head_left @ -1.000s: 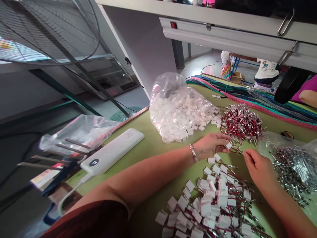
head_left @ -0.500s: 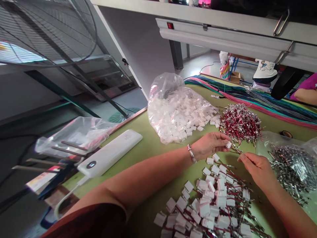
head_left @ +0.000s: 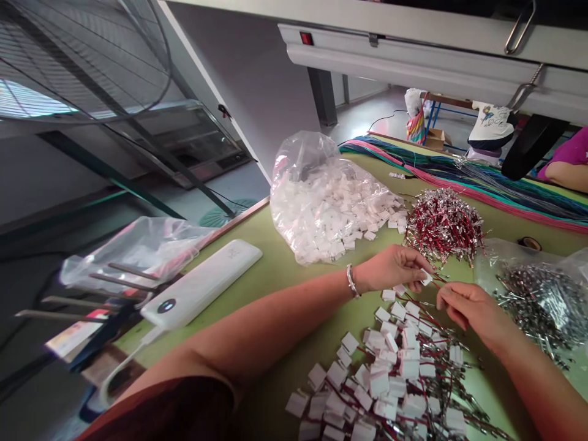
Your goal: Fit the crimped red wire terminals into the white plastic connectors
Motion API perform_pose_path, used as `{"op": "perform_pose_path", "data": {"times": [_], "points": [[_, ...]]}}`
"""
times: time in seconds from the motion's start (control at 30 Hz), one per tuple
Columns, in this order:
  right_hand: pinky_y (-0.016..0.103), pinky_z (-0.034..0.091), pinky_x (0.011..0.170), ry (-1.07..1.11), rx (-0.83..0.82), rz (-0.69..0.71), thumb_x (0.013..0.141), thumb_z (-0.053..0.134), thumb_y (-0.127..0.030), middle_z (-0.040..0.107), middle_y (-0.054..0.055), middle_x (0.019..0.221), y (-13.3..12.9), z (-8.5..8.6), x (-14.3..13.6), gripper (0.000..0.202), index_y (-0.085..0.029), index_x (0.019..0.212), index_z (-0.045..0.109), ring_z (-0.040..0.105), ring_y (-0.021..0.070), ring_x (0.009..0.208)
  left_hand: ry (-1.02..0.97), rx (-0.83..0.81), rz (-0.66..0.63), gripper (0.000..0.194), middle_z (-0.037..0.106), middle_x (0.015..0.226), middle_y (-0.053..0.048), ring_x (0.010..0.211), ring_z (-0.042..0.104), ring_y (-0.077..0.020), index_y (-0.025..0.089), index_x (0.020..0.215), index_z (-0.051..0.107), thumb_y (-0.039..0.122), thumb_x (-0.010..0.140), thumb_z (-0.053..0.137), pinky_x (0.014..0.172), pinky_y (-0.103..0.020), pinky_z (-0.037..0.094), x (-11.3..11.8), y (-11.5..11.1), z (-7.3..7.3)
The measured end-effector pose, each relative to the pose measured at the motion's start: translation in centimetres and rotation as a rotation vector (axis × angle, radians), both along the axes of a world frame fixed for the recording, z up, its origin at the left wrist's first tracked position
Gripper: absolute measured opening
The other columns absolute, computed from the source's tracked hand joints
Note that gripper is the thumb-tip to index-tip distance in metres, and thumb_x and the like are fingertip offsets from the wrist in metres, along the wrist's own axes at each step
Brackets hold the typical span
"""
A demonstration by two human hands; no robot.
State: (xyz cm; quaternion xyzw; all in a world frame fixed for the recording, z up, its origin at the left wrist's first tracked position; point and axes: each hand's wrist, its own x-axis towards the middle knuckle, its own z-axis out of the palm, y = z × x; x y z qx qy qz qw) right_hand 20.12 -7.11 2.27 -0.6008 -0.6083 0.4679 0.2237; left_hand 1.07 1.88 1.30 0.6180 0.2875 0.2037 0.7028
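Observation:
My left hand (head_left: 397,268), with a bracelet at the wrist, pinches a small white connector (head_left: 426,277). Just to its right, my right hand (head_left: 463,301) has its fingers closed near a thin red wire (head_left: 440,279) that runs from the connector. Below both hands spreads a pile of white connectors with red wires and metal ends (head_left: 390,373). Behind them lies a heap of short red wires with silver tips (head_left: 443,223). A clear bag of loose white connectors (head_left: 321,208) stands open behind my left forearm.
On the left are a white power bank (head_left: 202,283) with a cable, another plastic bag (head_left: 138,248) and a fan (head_left: 87,58). A bag of metal terminals (head_left: 542,300) lies right, with a tape roll (head_left: 530,243). Coloured wires (head_left: 478,177) cross the back; people sit beyond.
The view has shifted slightly. The white connector has turned in my left hand's fingers, and my right hand has moved slightly left, with its fingers more curled.

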Motion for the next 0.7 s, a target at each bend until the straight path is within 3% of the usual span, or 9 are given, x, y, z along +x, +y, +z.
{"op": "perform_pose_path", "data": {"times": [0.13,0.23,0.4,0.53,0.63,0.7], "points": [[0.028,0.033,0.055,-0.583,0.456,0.071,0.090,0.038,-0.033,0.063,0.005,0.069,0.0,-0.7,-0.2,0.030,-0.021,0.074,0.060,0.055,0.0178,0.064,0.012,-0.021,0.081,0.004,0.065,0.060,0.001,0.054,0.064,-0.0077,0.013,0.083,0.065,0.013,0.079,0.063,0.052,-0.018,0.050,0.6,-0.3,-0.5],[0.028,0.028,0.052,-0.767,0.544,0.101,0.092,0.033,-0.028,0.063,0.006,0.065,0.0,-1.3,-0.4,0.032,-0.021,0.075,0.059,0.055,0.0177,0.058,-0.010,-0.069,0.128,0.002,0.064,0.059,0.001,0.053,0.063,-0.0075,0.012,0.080,0.062,0.012,0.079,0.063,0.054,-0.020,0.051,0.9,-0.5,-0.9],[0.029,0.023,0.049,-0.749,0.616,0.113,0.092,0.033,-0.030,0.058,0.003,0.055,0.1,-2.5,-0.6,0.033,-0.021,0.067,0.052,0.049,0.0153,0.048,-0.053,-0.110,0.086,0.007,0.063,0.059,0.001,0.052,0.063,-0.0079,0.012,0.080,0.061,0.015,0.078,0.066,0.055,-0.021,0.051,1.0,-0.8,-1.8],[0.028,0.027,0.050,-0.594,0.565,0.136,0.093,0.033,-0.031,0.056,0.001,0.055,0.4,-2.7,-0.2,0.033,-0.022,0.065,0.049,0.047,0.0142,0.050,-0.069,-0.093,-0.069,0.008,0.066,0.065,0.000,0.054,0.062,-0.0076,0.013,0.086,0.061,0.020,0.082,0.064,0.058,-0.022,0.050,0.7,-0.6,-1.3],[0.027,0.031,0.050,-0.511,0.511,0.151,0.094,0.033,-0.036,0.054,0.000,0.055,0.2,-1.8,-0.1,0.035,-0.022,0.065,0.048,0.047,0.0137,0.050,0.069,0.166,-0.137,0.016,0.068,0.076,-0.003,0.063,0.062,-0.0113,0.016,0.096,0.064,0.025,0.083,0.062,0.060,-0.025,0.049,-0.5,0.6,0.5],[0.028,0.033,0.051,-0.502,0.506,0.158,0.094,0.035,-0.036,0.054,0.001,0.057,-0.3,-0.9,-0.3,0.036,-0.023,0.064,0.049,0.048,0.0140,0.053,0.244,0.547,-0.030,0.024,0.068,0.089,-0.006,0.079,0.063,-0.0152,0.018,0.103,0.065,0.026,0.080,0.065,0.072,-0.027,0.049,-2.0,2.1,1.9]]}}
